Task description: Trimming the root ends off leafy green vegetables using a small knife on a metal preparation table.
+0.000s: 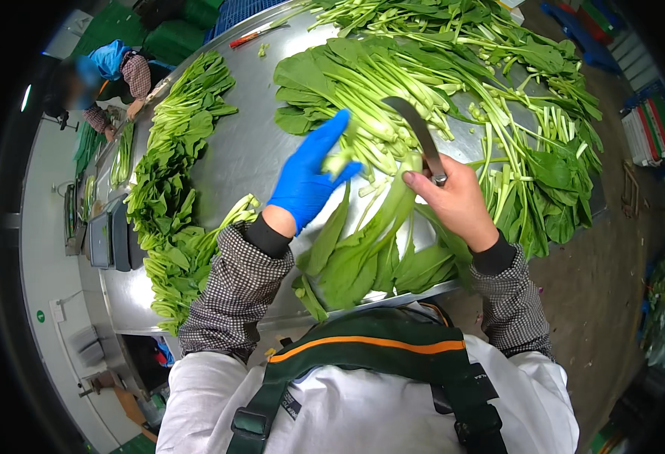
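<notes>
My left hand [310, 175], in a blue glove, has its index finger and thumb spread apart beside a blurred pale green stalk piece [340, 159]; whether it touches that piece is unclear. My bare right hand [457, 198] grips a curved-blade knife [412, 121], with the thumb against a pale stalk base [410, 163] of a long leafy bunch [370, 257] that hangs down toward the table's near edge. Just beyond my hands lies a pile of leafy greens with long pale stalks [355, 83], on the steel table [234, 151].
Rows of greens line the table's left [181, 136] and right [551, 174]. A red-handled tool [245, 38] lies at the far edge. At the upper left a co-worker [132, 72] bends over more greens. Grey bins [105, 234] stand left; stacked crates [650, 129] stand right.
</notes>
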### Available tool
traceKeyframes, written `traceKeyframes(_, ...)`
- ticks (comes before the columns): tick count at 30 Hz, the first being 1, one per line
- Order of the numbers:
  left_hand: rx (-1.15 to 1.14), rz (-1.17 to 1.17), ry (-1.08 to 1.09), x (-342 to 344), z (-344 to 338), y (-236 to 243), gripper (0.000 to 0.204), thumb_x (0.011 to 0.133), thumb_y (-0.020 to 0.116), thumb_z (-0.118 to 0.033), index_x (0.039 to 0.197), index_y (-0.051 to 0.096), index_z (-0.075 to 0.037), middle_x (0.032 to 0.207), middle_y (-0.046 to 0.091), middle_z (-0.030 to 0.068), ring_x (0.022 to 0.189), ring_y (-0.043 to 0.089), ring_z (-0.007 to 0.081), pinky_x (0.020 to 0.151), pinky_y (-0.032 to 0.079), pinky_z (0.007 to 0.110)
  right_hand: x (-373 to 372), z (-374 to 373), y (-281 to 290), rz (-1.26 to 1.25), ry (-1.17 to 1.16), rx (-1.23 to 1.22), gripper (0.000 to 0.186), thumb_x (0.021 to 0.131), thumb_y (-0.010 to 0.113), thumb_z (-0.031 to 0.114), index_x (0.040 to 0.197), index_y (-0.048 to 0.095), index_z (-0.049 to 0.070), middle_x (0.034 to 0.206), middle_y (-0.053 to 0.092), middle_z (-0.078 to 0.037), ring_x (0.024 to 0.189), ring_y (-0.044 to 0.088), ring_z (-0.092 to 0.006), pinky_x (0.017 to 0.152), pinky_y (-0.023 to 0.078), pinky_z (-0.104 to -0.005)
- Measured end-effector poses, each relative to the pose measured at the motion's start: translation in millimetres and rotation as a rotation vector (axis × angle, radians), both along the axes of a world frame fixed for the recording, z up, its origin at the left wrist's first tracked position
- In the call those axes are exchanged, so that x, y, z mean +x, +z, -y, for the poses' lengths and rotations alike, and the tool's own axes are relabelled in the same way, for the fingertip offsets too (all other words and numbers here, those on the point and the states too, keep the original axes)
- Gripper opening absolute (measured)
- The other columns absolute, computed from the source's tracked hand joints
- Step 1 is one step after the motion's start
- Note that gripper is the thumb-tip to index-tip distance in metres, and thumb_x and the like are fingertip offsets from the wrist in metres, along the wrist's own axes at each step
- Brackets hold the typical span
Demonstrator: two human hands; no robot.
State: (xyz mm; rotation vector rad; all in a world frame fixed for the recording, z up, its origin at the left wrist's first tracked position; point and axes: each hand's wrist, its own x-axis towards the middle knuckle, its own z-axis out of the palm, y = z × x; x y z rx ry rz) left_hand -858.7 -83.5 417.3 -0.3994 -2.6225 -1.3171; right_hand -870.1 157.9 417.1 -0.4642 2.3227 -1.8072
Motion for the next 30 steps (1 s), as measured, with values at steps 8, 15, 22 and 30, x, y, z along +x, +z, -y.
traceKeyframes(8,0.209,0.529,-0.258,6.3,-8.7,10.6,0.057,0.082,0.076,-0.026,0.130,0.054,-0.005,0.114,0.065,0.0093,0.103,0.060,0.0169,0.093,0.047,0.031,-12.8,14.6,26.8,-0.127,0.233,0.162,0.035,0.081,0.068,0.023,0.105,0.065,-0.003,0.078,0.065,-0.015,0.065,0.061,-0.0220,0.063,0.049,-0.0324)
traceKeyframes(15,-0.153,0.519,-0.018,19.2,20.4,9.4,0.046,0.084,0.073,-0.024,0.125,0.060,-0.009,0.110,0.067,0.0108,0.097,0.064,0.0216,0.087,0.049,0.031,-14.7,6.1,-7.5,-0.559,-0.101,0.590,0.054,0.076,0.074,0.048,0.096,0.064,-0.002,0.068,0.063,-0.018,0.066,0.062,-0.0378,0.061,0.049,-0.0433)
traceKeyframes(22,-0.566,-0.001,0.132,38.0,6.4,-2.3,0.063,0.074,0.064,-0.013,0.135,0.048,-0.010,0.094,0.059,0.0105,0.087,0.057,0.0306,0.069,0.051,0.043,21.0,80.8,-15.8,0.221,0.104,0.052,0.041,0.081,0.073,0.037,0.078,0.059,-0.001,0.059,0.054,-0.006,0.055,0.052,-0.0176,0.054,0.042,-0.0329)
traceKeyframes(30,-0.953,-0.138,0.217,56.1,70.8,12.0,0.058,0.074,0.063,-0.009,0.131,0.053,-0.012,0.086,0.058,0.0079,0.083,0.058,0.0274,0.066,0.052,0.038,30.4,74.7,-18.2,0.730,0.572,-0.105,0.013,0.086,0.067,0.015,0.089,0.061,0.003,0.064,0.055,0.002,0.047,0.048,-0.0043,0.044,0.039,-0.0208)
